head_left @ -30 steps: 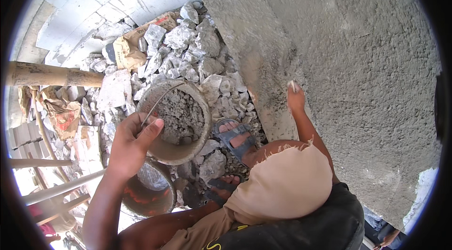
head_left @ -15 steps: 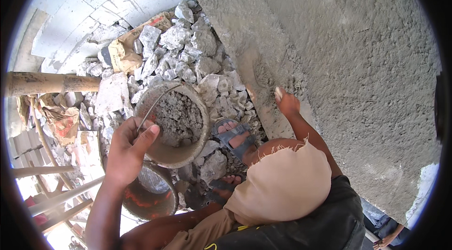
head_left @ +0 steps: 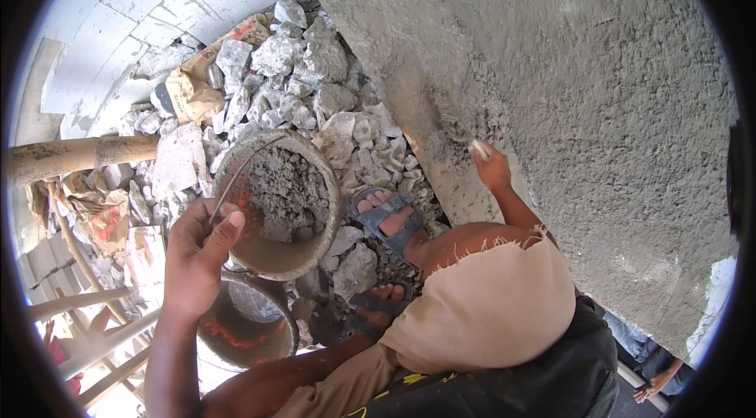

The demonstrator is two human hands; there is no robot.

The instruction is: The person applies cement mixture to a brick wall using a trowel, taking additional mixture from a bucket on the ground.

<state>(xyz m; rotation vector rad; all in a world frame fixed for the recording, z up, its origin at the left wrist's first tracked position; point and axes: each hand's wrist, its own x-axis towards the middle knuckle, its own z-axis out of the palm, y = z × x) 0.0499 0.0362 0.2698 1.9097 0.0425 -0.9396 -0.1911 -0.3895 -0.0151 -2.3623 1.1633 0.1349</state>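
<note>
My left hand (head_left: 197, 248) is closed round the wire handle (head_left: 234, 175) of a mortar-caked bucket (head_left: 323, 248), tilted so its mouth faces me. Grey wet mortar (head_left: 291, 193) lies inside it. My right hand (head_left: 494, 170) grips the pale handle of a trowel (head_left: 479, 149); its blade is mostly hidden in a small mortar pile (head_left: 461, 122). That pile sits on the sloping edge band of a rough, mortar-covered surface (head_left: 598, 103). A second bucket (head_left: 250, 335), with orange inside and little in it, stands just below the first.
Broken rubble (head_left: 291, 63) fills the ground round my sandalled feet (head_left: 390, 217). Torn paper sacks (head_left: 193, 91) lie on it. A bamboo pole (head_left: 87, 156) juts in from the left, with more poles below. White block wall (head_left: 150, 8) stands behind. Another person's hand (head_left: 657, 388) shows at lower right.
My right hand has shifted slightly right with the trowel, whose handle shows more now. The bucket in my left hand sits a little farther left in view, as the whole view has shifted.
</note>
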